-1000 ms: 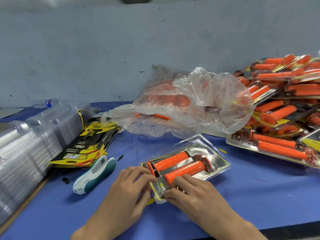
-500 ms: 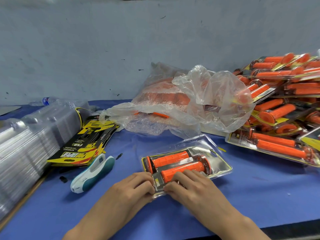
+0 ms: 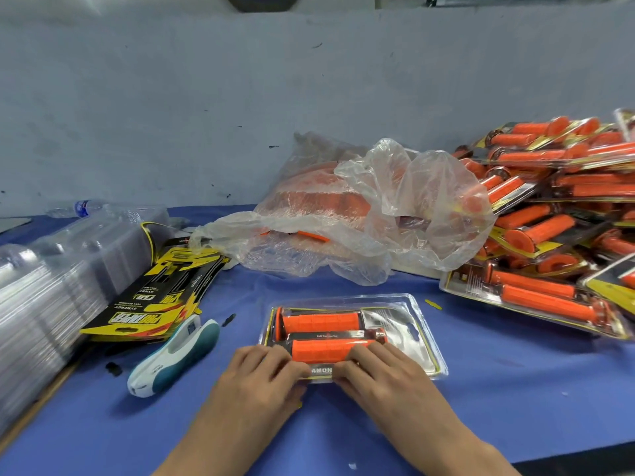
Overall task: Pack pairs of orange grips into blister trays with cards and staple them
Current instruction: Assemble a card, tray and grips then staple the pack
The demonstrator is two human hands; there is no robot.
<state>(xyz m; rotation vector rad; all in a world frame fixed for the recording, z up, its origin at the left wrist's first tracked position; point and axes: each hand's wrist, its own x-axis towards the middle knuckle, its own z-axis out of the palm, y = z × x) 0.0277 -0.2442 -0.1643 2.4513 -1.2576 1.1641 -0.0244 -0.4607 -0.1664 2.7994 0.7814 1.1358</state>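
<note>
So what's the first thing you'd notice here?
The big heap of packed orange grips piled at the right. Next, the blister pack in the middle, with the left hand and right hand holding its near edge. Behind it sits a crinkly clear bag.

head-worn view, looking forward and down, close over table (image 3: pixel 515 389)

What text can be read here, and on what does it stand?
"AMON": a cut-off word on the near edge of the pack.
"PROTAPER": upside down on the top of the cards.
"SYNERGY": upside down on that same top card.
Too small or blurred to read: the strip between the grips, the mark on the stapler, the label on the bottle, the finished packs.
</note>
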